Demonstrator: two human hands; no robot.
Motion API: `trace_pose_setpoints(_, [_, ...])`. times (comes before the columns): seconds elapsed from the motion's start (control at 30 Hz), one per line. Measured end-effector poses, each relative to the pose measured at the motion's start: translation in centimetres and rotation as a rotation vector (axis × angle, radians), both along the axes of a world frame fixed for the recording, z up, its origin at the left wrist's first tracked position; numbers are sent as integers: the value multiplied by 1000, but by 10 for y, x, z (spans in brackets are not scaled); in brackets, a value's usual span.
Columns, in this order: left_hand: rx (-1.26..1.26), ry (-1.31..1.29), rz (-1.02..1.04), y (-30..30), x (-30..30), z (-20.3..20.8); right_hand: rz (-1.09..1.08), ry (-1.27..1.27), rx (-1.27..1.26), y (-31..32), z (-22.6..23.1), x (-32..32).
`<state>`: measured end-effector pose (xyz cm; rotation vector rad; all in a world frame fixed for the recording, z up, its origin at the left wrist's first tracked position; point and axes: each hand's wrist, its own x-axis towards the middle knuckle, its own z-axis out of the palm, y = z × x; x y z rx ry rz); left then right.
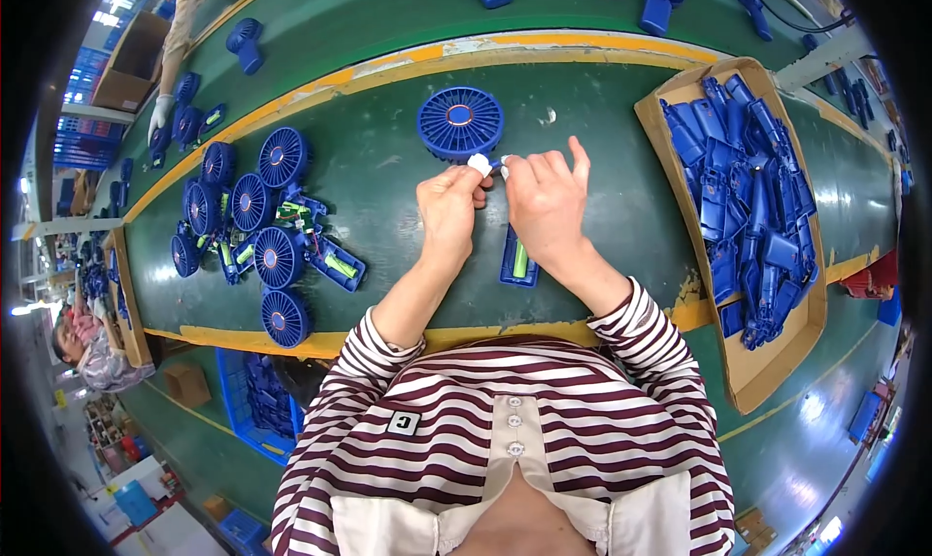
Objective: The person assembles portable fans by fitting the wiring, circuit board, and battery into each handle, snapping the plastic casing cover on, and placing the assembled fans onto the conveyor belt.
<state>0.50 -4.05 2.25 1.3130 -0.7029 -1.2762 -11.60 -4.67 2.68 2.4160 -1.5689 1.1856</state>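
A blue handheld fan lies in front of me, its round slotted head (460, 119) on the far side of my hands. Its opened handle (519, 260) points toward me, with a green battery cell inside. My left hand (449, 212) is closed in a pinch at the fan's neck, just below the head. Close beside it, my right hand (546, 202) pinches the same spot, its index finger raised. White covers show at the pinching fingertips. Fingers hide most of the neck and what exactly is between them.
On the left lie several blue fans (252, 202) with opened handles, green cells and wires. A cardboard tray (738, 386) of blue handle shells (752, 207) stands at the right. Beyond the yellow-edged divider, more fans (662, 1) rest on a green belt. A gloved co-worker's hand (160, 114) reaches in far left.
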Motion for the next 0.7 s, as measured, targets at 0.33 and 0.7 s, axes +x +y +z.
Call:
trace_pose_setpoints(0.33, [-1,-102,9,0,2,-10,53,167,54,-6,-2,9])
trace_pose_setpoints(0.7, [-28,-91,-331,-6,21,-1,140,-389,367,-17,3,-34])
